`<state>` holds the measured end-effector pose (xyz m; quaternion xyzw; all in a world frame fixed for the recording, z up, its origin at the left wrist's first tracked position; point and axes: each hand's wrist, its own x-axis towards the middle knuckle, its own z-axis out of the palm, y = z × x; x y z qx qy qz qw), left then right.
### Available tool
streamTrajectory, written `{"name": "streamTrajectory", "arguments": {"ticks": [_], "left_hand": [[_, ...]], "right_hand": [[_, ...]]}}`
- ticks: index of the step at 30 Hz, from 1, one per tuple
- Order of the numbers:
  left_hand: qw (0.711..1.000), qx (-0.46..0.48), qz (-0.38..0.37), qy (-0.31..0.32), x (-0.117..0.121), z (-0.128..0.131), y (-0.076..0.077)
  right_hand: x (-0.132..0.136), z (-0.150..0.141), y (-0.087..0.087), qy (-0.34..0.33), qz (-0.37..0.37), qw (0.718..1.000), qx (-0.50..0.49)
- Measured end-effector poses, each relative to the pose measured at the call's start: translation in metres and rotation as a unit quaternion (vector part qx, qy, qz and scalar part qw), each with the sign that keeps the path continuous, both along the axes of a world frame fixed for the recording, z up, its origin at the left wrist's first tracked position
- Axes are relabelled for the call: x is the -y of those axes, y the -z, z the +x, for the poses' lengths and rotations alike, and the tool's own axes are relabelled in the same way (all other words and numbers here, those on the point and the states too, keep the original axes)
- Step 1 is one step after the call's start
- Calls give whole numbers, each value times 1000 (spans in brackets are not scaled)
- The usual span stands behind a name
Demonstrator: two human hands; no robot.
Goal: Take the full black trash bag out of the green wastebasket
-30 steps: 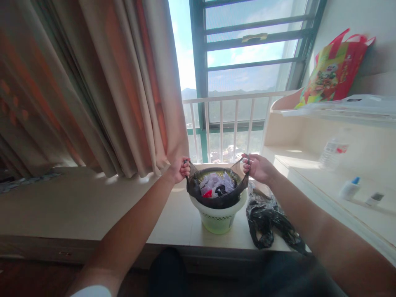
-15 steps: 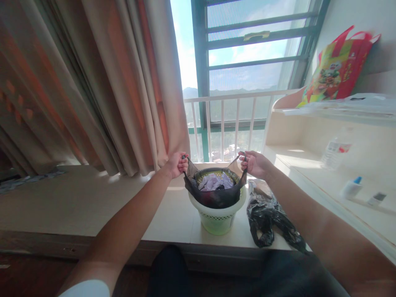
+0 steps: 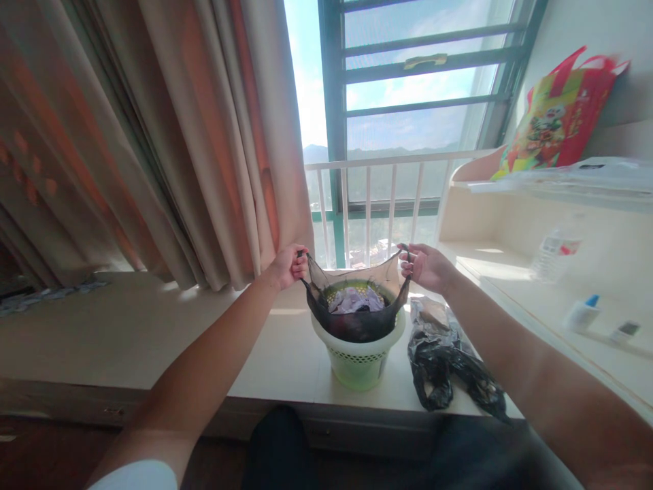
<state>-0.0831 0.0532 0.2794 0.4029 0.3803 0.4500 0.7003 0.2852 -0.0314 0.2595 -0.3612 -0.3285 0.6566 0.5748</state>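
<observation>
A pale green waste basket (image 3: 358, 359) stands on the beige sill, lined with a black bin bag (image 3: 357, 323) full of crumpled paper and scraps. My left hand (image 3: 290, 265) is closed on the bag's left handle. My right hand (image 3: 422, 266) is closed on the right handle. Both handles are drawn up and apart above the basket rim, and the bag's edges are stretched taut between them.
A second crumpled black bag (image 3: 443, 357) lies on the sill (image 3: 153, 333) right of the basket. Curtains (image 3: 204, 136) hang at the left, a barred window (image 3: 403, 122) behind. A desk (image 3: 561, 299) at the right holds a bottle, small containers and a red-green gift bag (image 3: 556, 116).
Both hands have risen a little with the handles, pulling the bag's rim higher above the basket. The basket has stayed where it was.
</observation>
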Motion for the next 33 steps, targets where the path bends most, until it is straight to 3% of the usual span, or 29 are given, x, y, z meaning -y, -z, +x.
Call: {"name": "streamTrajectory", "arguments": {"ticks": [12,19,26,33], "left_hand": [[995,-91,45,-9,37,7,-24],[988,-139,55,-34,41,10,-29],[977,-202,63,-12,47,-4,-35],[955,-290,57,19,55,-38,-38]], "right_hand": [[9,-3,-16,-14,3,1000,23],[11,-11,-27,-14,-3,999,51],[11,-15,-33,9,-13,996,90],[19,-6,-32,20,-30,990,137]]}}
